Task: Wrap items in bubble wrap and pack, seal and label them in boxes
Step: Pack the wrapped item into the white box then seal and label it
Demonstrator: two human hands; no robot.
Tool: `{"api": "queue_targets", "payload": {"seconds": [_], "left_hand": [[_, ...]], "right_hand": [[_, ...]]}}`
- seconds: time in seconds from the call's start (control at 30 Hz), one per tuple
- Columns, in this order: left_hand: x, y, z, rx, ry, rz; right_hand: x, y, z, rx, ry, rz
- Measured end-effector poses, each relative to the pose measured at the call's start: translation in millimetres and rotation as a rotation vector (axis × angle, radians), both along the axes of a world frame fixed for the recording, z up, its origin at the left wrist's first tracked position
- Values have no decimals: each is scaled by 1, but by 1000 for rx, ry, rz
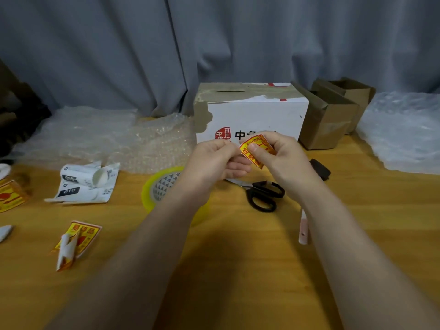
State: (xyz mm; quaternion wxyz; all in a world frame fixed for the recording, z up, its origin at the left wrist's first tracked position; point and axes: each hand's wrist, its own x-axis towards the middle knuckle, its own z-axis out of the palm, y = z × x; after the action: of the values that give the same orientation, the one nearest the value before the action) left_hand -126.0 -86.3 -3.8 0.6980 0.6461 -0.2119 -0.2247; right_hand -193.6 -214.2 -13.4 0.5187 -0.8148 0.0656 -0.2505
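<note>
A yellow and red label sticker (256,151) is held up in front of the white taped box (257,113). My right hand (281,156) pinches the sticker with the thumb on its face. My left hand (214,160) pinches at the sticker's left edge with curled fingers. Both hands hover above the wooden table (238,258), just in front of the box. The box stands shut, with brown tape across its top.
A tape roll (157,186) and black scissors (264,194) lie under my hands. Bubble wrap (107,136) lies at the left, more at the right (404,129). Brown boxes (328,120) stand right of the white one. More stickers (78,236) and crumpled paper backing (88,182) lie at the left.
</note>
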Motion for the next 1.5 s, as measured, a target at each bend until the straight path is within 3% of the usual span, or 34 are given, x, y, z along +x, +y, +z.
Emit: {"api": "queue_targets", "payload": {"seconds": [0.1, 0.2, 0.3, 0.4, 0.6, 1.5], "left_hand": [[0, -5, -9, -48, 79, -10], [-2, -5, -17, -106, 107, 7], [-4, -1, -21, -134, 80, 12], [-6, 3, -24, -133, 38, 0], [-7, 7, -26, -132, -60, -17], [-7, 9, -26, -93, -130, -1]], "right_hand": [[3, -7, -7, -50, -41, -95], [5, -6, -16, -265, -151, -300], [2, -2, -17, -358, -221, -287], [0, 3, -20, -229, -250, -82], [-4, 4, -17, -57, -198, 59], [-3, 0, -22, 79, -149, 106]]}}
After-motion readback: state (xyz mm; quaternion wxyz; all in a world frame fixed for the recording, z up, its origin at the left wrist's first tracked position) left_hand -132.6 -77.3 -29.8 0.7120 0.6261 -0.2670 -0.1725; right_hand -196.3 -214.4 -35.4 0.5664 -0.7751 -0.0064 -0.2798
